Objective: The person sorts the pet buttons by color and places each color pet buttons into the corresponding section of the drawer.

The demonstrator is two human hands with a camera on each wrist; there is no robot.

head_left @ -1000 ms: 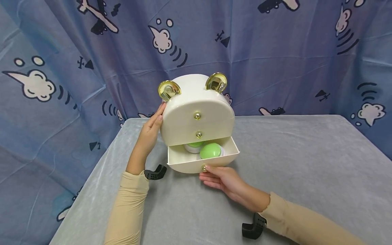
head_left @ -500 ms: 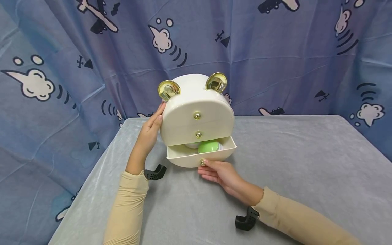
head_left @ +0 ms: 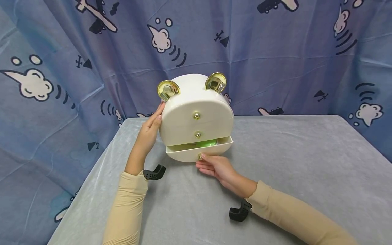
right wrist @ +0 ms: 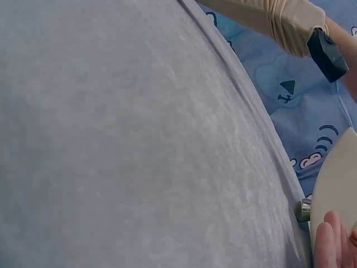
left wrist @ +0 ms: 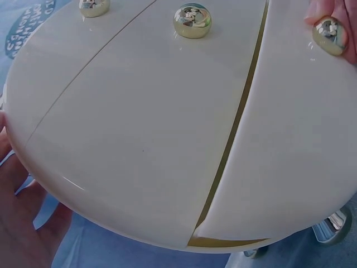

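Observation:
A white storage box point(head_left: 180, 124) with two gold ears and gold knobs stands upright on the table. Its bottom drawer point(head_left: 180, 156) is out by a narrow gap, where part of a green, rounded item point(head_left: 206, 143) shows. My left hand point(head_left: 148, 133) rests along the box's left side, fingers extended; the left wrist view has these fingers point(left wrist: 53, 223) at the box's edge. With thumb and index finger, my right hand point(head_left: 222, 170) pinches the bottom drawer's gold knob point(left wrist: 330, 37). Only some right fingers point(right wrist: 326, 245) appear in the right wrist view.
A grey cloth-covered table point(head_left: 294, 163) extends around the box. Behind it hangs a blue patterned curtain point(head_left: 275, 61). Black wrist mounts point(head_left: 154, 173) are strapped below both hands, and gold feet point(left wrist: 333, 226) show under the box.
The bottom drawer has slid inward, pushed by my right hand at its knob, covering most of the green and white items inside. The left hand has kept its place on the box.

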